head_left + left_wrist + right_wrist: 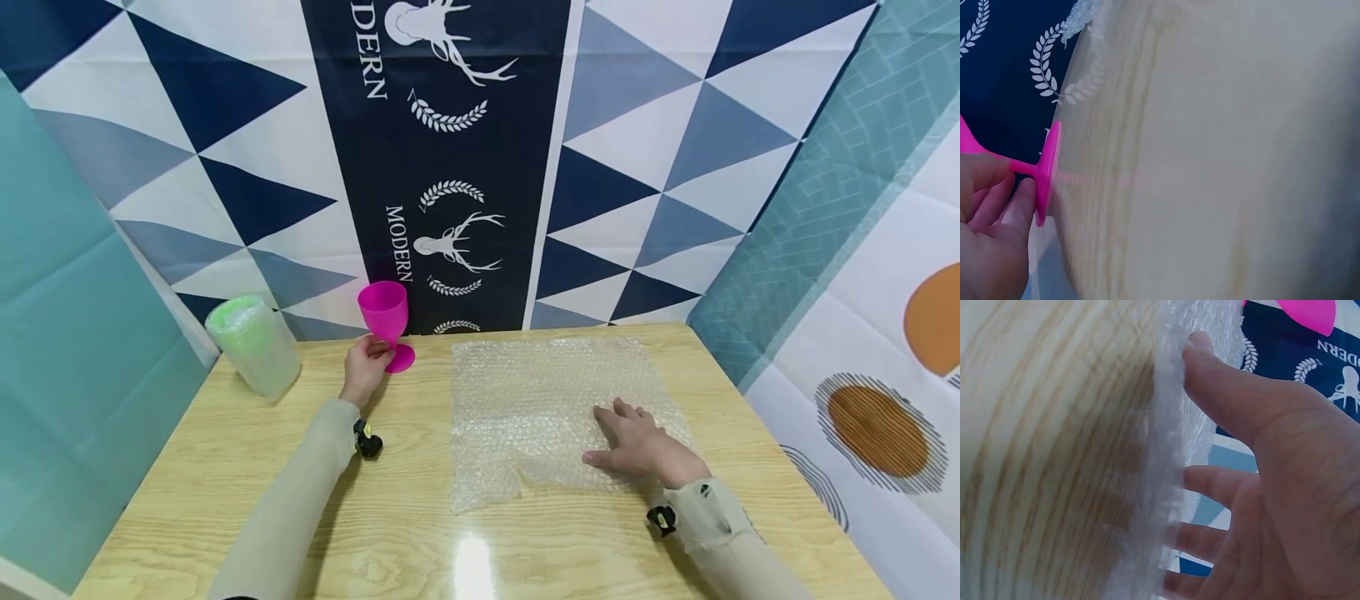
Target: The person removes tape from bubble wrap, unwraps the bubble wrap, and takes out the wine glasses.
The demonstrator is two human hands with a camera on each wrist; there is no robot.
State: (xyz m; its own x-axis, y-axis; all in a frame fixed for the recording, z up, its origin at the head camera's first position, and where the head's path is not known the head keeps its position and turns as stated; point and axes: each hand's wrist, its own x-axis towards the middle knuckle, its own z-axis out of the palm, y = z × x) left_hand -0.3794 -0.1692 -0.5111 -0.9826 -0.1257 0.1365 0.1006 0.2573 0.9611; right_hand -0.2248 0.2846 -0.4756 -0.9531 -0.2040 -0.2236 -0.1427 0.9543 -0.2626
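Note:
A bright pink plastic goblet (384, 310) stands near the back edge of the table. My left hand (366, 368) pinches its stem just above the round foot; the left wrist view shows the goblet's foot (1049, 175) beside the fingertips. A sheet of clear bubble wrap (517, 400) lies spread on the table, its front edge torn. On the sheet's right part rests my right hand (637, 442), fingers spread. From the right wrist, the fingertips of that hand (1291, 456) touch the bubble wrap (1169, 425).
At the back left of the wooden table (420, 533) stands a whitish wrapped cylinder with a green top (255, 346). A patterned cloth (465, 167) hangs behind the table, with more cloth at both sides.

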